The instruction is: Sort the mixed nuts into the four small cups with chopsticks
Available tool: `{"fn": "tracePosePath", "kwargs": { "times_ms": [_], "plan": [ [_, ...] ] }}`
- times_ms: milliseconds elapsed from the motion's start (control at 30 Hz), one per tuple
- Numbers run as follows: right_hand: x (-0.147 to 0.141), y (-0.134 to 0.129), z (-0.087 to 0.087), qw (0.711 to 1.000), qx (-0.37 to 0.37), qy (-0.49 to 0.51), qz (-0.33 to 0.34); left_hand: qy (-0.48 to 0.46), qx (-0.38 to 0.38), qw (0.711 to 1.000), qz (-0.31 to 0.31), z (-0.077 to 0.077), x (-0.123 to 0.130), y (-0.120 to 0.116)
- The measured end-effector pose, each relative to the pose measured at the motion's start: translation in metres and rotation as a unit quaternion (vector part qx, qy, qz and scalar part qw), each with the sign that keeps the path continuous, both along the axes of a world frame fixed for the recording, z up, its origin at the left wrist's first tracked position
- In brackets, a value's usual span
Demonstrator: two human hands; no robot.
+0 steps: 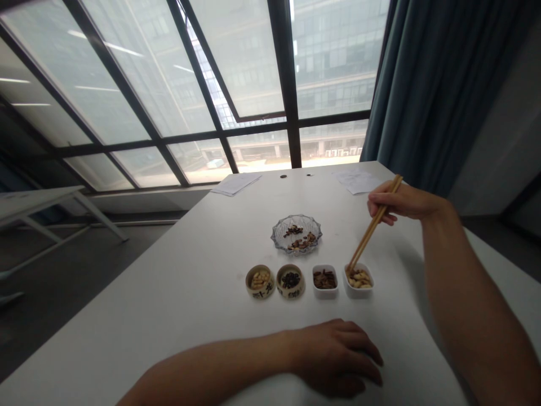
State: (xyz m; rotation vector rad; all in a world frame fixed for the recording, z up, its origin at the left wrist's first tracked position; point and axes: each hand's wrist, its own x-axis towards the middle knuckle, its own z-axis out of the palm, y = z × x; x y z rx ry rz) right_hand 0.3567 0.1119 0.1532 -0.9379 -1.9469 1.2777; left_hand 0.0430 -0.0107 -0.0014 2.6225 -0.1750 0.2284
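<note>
In the head view my right hand [391, 202] is closed around a pair of wooden chopsticks [369, 232]. Their tips reach into a white square dish [359, 289] of pale, curved pieces like nuts. To its left stands another white square dish [325, 291] with dark brown pieces. Farther left are two round cups with dark lettering: one cup [291, 292] holds black bits, the other cup [260, 292] light tan, peanut-like pieces. Behind them a scalloped glass bowl [281, 246] contains mixed seeds or nuts. My left hand [338, 356] rests on the table in front, fingers loosely spread, holding nothing.
The white table [203, 270] runs back toward large windows. Paper sheets [236, 184] lie at its far left corner, more papers [357, 181] at the far right. A blue curtain [422, 90] hangs at right. Another table [38, 202] stands at left.
</note>
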Motion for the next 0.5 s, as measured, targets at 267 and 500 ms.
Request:
{"fn": "tracePosePath", "kwargs": {
  "times_ms": [267, 500],
  "plan": [
    [-0.01, 0.002, 0.001, 0.996, -0.041, -0.055, 0.051, -0.017, -0.002, 1.0, -0.001, 0.001, -0.001, 0.0],
    [-0.009, 0.0, 0.002, 1.0, -0.024, 0.007, 0.014, -0.022, -0.001, 1.0, 0.0, 0.0, -0.001, -0.001]
  ]
}}
